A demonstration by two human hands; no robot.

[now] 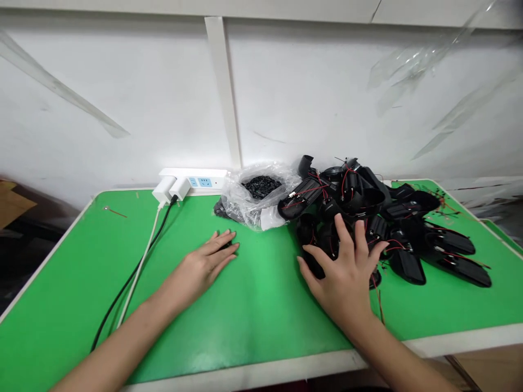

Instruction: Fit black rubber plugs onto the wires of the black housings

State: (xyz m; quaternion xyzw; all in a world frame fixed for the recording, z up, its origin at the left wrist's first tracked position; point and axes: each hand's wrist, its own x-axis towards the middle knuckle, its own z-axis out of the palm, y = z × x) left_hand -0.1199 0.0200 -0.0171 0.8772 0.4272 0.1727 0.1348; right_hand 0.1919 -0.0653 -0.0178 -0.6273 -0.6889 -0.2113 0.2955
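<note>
My left hand (206, 260) lies flat on the green table (253, 305), fingers stretched out, with a small dark thing partly under its fingertips that I cannot make out. My right hand (345, 267) is spread open over the near edge of a pile of black plastic housings with red wires (379, 218), fingers resting on the parts. A clear plastic bag of small black pieces (259, 193) sits between the two hands, toward the wall.
A white power strip (194, 181) with two white plugs lies against the wall at the back left. A black and a white cable (139, 261) run from it toward the near left edge. A white wall closes the back.
</note>
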